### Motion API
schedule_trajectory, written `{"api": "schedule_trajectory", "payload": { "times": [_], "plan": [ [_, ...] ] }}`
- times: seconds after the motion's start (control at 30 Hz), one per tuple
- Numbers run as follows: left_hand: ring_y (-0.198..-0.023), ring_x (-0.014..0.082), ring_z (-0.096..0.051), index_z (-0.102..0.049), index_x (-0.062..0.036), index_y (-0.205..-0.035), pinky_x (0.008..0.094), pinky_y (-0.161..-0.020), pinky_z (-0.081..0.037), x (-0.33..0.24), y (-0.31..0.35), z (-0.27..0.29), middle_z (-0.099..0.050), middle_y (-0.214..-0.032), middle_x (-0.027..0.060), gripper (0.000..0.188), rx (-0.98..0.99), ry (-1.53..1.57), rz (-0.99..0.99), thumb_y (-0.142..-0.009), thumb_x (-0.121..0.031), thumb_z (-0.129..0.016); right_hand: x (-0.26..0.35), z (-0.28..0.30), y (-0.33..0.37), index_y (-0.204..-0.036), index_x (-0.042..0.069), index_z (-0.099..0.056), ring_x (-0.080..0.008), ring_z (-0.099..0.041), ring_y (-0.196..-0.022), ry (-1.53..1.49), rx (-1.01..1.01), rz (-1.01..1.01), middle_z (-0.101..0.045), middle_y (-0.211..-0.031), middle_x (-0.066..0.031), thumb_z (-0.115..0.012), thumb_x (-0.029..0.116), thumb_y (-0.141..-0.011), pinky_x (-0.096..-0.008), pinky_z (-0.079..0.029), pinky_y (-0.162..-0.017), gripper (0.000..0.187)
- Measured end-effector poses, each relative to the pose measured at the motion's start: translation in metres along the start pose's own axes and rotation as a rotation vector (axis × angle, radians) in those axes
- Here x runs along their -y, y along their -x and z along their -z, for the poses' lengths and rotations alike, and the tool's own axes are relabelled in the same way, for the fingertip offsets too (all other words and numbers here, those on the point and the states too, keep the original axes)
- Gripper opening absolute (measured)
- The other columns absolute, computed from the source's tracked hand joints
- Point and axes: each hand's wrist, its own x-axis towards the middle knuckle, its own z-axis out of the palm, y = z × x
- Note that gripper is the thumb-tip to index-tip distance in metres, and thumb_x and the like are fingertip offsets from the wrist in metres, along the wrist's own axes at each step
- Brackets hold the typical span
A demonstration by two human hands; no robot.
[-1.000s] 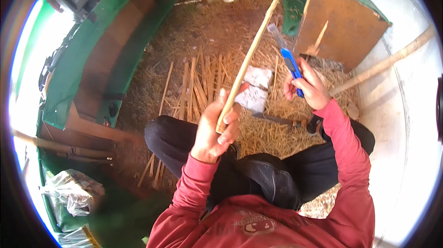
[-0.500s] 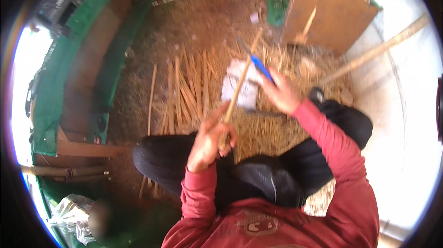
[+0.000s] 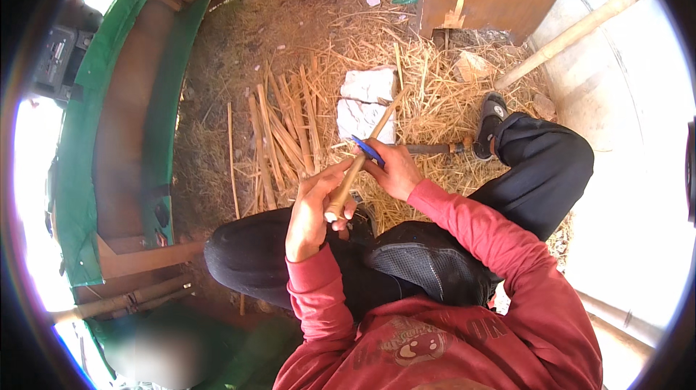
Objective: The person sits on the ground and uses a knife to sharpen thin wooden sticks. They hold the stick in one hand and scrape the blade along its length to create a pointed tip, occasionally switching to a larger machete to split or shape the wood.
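No containers in view. Your left hand (image 3: 313, 209) grips the bamboo stick (image 3: 360, 162) near its lower end; stick points to 1 o'clock. Your right hand (image 3: 395, 169) grips the blue-handled knife (image 3: 368, 151) against the stick. Since earlier: stick lowered, knife pulled closer.

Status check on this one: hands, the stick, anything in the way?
Left hand gripping bamboo stick near its lower end. Right hand holds blue-handled knife against the stick. Split bamboo strips and white stone lie beyond, not in the way.
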Motion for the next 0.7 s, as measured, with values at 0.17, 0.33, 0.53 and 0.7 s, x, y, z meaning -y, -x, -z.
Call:
{"api": "schedule_trajectory", "payload": {
  "times": [0.17, 0.33, 0.53, 0.7],
  "plan": [
    [-0.088, 0.0155, -0.064, -0.069, -0.0001, -0.118, 0.0302, -0.076, -0.05, 0.001, 0.007, -0.002, -0.067, -0.1, 0.0056, 0.05, -0.233, -0.358, -0.786, -0.096, -0.044, -0.061, 0.006, -0.003, -0.002, -0.107, 0.006, -0.068, -0.0342, -0.067, -0.069, -0.154, -0.006, -0.173, -0.068, -0.075, -0.0166, -0.07, 0.016, -0.087, -0.0395, -0.05, -0.064, 0.022],
    [-0.099, 0.0242, -0.067, -0.072, -0.0032, -0.114, 0.0341, -0.087, -0.051, 0.003, 0.01, -0.001, -0.071, -0.104, 0.011, 0.046, -0.305, -0.708, -0.939, -0.071, -0.015, -0.085, 0.015, 0.001, -0.004, -0.111, 0.007, -0.069, -0.0352, -0.067, -0.072, -0.098, 0.036, -0.248, -0.069, -0.078, -0.0169, -0.072, 0.017, -0.087, -0.0403, -0.05, -0.067, 0.026],
    [-0.09, 0.0212, -0.072, -0.073, -0.0016, -0.106, 0.0314, -0.082, -0.054, -0.021, 0.02, -0.019, -0.075, -0.096, 0.0091, 0.032, -0.6, -0.789, -1.015, -0.075, -0.003, -0.08, 0.03, -0.001, -0.013, -0.126, 0.009, -0.062, -0.0284, -0.065, -0.073, -0.194, 0.002, -0.118, -0.069, -0.082, -0.0132, -0.074, 0.021, -0.087, -0.0385, -0.05, -0.065, 0.043],
    [-0.074, 0.0118, -0.071, -0.071, -0.0017, -0.104, 0.0249, -0.067, -0.055, -0.007, -0.001, -0.021, -0.075, -0.088, 0.0084, 0.02, -0.889, -0.705, -0.958, -0.085, -0.003, -0.074, 0.052, 0.004, -0.004, -0.129, 0.006, -0.054, -0.0192, -0.059, -0.057, -0.246, -0.093, -0.031, -0.065, -0.074, -0.0106, -0.064, 0.019, -0.096, -0.0348, -0.046, -0.056, 0.037]
  ]
}}
